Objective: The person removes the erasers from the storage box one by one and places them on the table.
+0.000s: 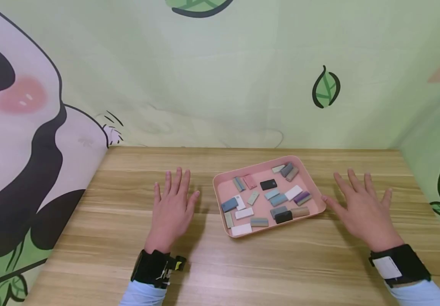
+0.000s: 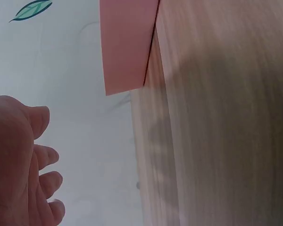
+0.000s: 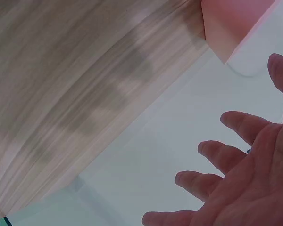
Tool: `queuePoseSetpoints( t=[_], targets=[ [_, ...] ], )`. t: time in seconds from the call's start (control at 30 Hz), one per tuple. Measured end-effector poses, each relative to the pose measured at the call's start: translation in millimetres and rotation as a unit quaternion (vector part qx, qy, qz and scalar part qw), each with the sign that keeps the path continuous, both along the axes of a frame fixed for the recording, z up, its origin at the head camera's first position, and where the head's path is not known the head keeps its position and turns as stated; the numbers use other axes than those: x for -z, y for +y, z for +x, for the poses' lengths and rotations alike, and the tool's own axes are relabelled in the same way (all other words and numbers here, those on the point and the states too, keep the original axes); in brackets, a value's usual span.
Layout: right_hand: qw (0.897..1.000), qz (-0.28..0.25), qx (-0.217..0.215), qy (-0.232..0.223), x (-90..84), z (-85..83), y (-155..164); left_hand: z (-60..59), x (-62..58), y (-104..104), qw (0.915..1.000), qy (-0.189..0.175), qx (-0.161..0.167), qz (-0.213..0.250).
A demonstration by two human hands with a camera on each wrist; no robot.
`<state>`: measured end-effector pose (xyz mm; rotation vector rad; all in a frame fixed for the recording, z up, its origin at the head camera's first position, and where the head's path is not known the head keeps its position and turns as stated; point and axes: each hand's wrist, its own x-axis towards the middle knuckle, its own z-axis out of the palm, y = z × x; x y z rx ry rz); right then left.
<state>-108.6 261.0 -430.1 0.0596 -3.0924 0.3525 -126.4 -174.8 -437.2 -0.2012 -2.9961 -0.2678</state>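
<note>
A pink tray (image 1: 225,187) lies slightly turned on the table, holding several small rectangular blocks in loose scatter. Among them are a black block (image 1: 268,184), a purple-striped block (image 1: 302,197), a dark blue block (image 1: 229,204) and a white block (image 1: 241,230). To the tray's left my left hand (image 1: 172,212) hovers palm down with its fingers extended, holding nothing. My right hand (image 1: 363,210) is spread over the table on the other side, its thumb close to the tray's right edge; contact there cannot be told. Both wrist views show the tray's outer wall (image 2: 127,47) apart from the fingers.
The wood-grained table (image 1: 109,238) reaches back to a pale green printed backdrop (image 1: 220,93). A panda figure (image 1: 17,140) is printed at the left, and leaf drawings (image 1: 326,87) at the right. Each wrist wears a black strap (image 1: 401,263).
</note>
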Motion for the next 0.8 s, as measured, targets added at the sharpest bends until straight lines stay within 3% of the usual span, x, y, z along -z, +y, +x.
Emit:
queuePoseSetpoints(
  t=[0.2, 0.43, 0.7, 0.8],
  targets=[
    [1.0, -0.013, -0.002, 0.008, -6.8, -4.3, -3.0, -0.3, -5.0, 7.1, 0.9999, 0.007, -0.007, 0.011],
    [0.997, -0.077, -0.025, 0.008, -19.9, -21.3, -15.7, 6.2, -7.2, 36.7, 0.9976, 0.033, -0.026, 0.056],
    [0.991, -0.122, -0.024, -0.05, -7.1, -38.8, -26.2, 13.8, 0.0, 65.7, 0.9941, 0.028, -0.054, 0.089],
    [0.99, -0.127, -0.012, -0.056, -2.6, -42.3, -29.9, 14.4, 0.5, 71.3, 0.9941, 0.03, -0.05, 0.091]
  ],
)
